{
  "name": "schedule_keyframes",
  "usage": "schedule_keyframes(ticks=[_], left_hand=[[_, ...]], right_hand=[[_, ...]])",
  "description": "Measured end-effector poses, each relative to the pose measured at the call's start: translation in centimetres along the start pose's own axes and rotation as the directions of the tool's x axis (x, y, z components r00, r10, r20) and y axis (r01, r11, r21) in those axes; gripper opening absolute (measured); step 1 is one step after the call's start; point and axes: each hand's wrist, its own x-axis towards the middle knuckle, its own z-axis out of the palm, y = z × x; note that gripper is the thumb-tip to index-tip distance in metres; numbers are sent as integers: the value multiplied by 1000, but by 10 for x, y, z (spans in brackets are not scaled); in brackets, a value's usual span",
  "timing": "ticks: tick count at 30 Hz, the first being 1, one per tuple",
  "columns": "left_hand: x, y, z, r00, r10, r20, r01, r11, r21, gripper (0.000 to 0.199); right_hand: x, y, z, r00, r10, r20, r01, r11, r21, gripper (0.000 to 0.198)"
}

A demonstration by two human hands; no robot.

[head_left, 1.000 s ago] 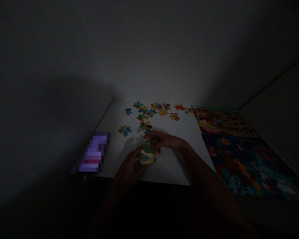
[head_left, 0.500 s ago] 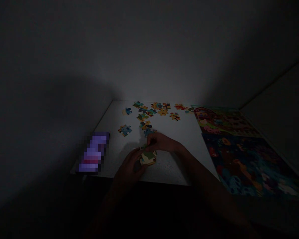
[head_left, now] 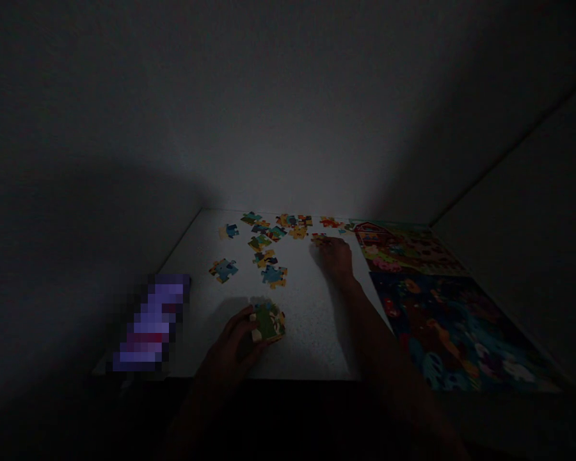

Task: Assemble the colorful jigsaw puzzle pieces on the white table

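Near the front of the white table, my left hand [head_left: 235, 336] is closed around a stack of jigsaw pieces [head_left: 269, 322], its top piece mostly green. Farther back, my right hand [head_left: 338, 256] has its fingertips closed on a yellow-and-red jigsaw piece [head_left: 318, 240], partly covered by the fingers. Loose blue-and-yellow jigsaw pieces lie between the hands: one blue piece [head_left: 273, 275] just beyond the stack and another blue piece [head_left: 223, 270] to its left. More pieces [head_left: 297, 232] are clustered toward the back.
A phone-like device [head_left: 151, 323], its screen blurred, lies at the table's left edge. On the right lie a farm picture [head_left: 408, 250] and a dark blue picture [head_left: 461, 333]. A wall [head_left: 278, 128] rises behind the white table [head_left: 312, 326].
My right hand has moved from the stack toward the back right, onto the yellow-and-red piece. My left hand still holds the stack. The view has shifted, so the table sits lower.
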Motion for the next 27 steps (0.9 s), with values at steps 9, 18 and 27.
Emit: schedule_keyframes(ticks=[9,18,27], left_hand=[[0,2,7,993,28,-115,-31,999,-22,23],[2,-2,-6,999,36,18,-35,999,-31,20],[-1,-2,-10,997,-5,80,8,999,-37,25]], right_hand=[[15,-23,28,984,-165,70,176,964,-197,45],[16,-21,34,961,-219,169,241,963,-121,21],[14,-22,31,954,-258,153,270,961,-65,27]])
